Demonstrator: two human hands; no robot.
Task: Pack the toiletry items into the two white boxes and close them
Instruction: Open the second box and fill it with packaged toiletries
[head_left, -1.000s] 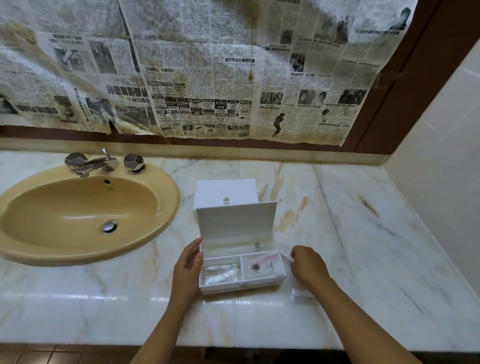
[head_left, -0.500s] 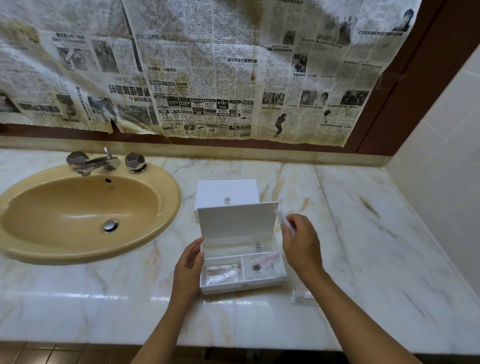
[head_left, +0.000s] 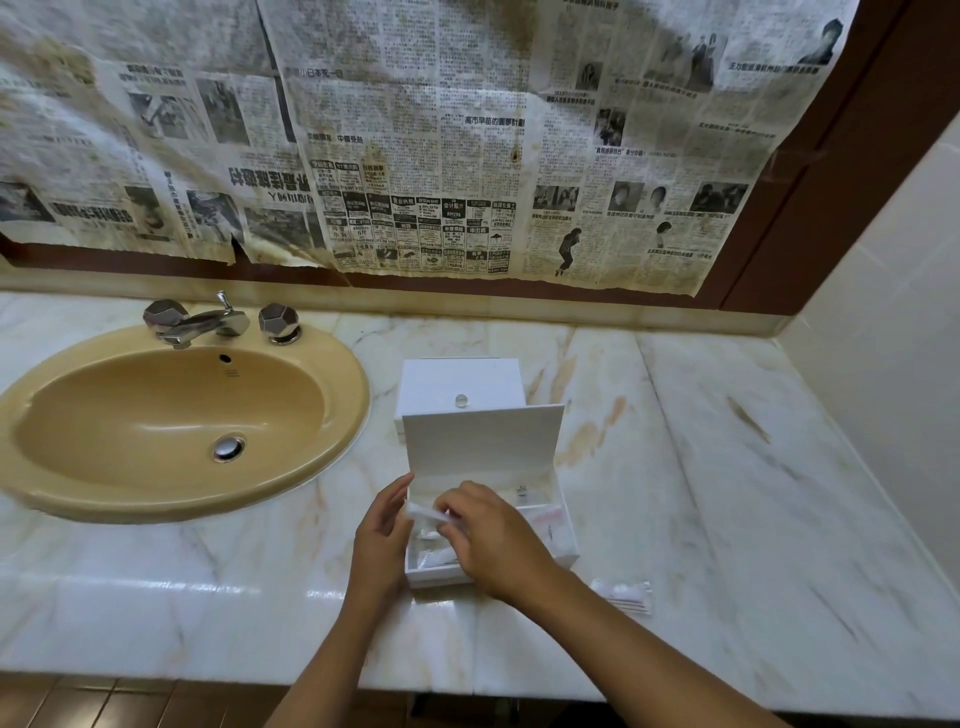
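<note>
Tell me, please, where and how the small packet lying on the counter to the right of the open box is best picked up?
The wrapped packet lies flat on the marble counter, right of the open white box, with nothing touching it. It looks thin and long, so I would come from above with the right hand and pinch across its short width near the middle, probably sliding a fingertip under one long edge first.

Both forearms reach forward, converging; the left hand stands edge-on, fingers fairly straight. The right hand crosses leftward, fingertips pinched together
</note>
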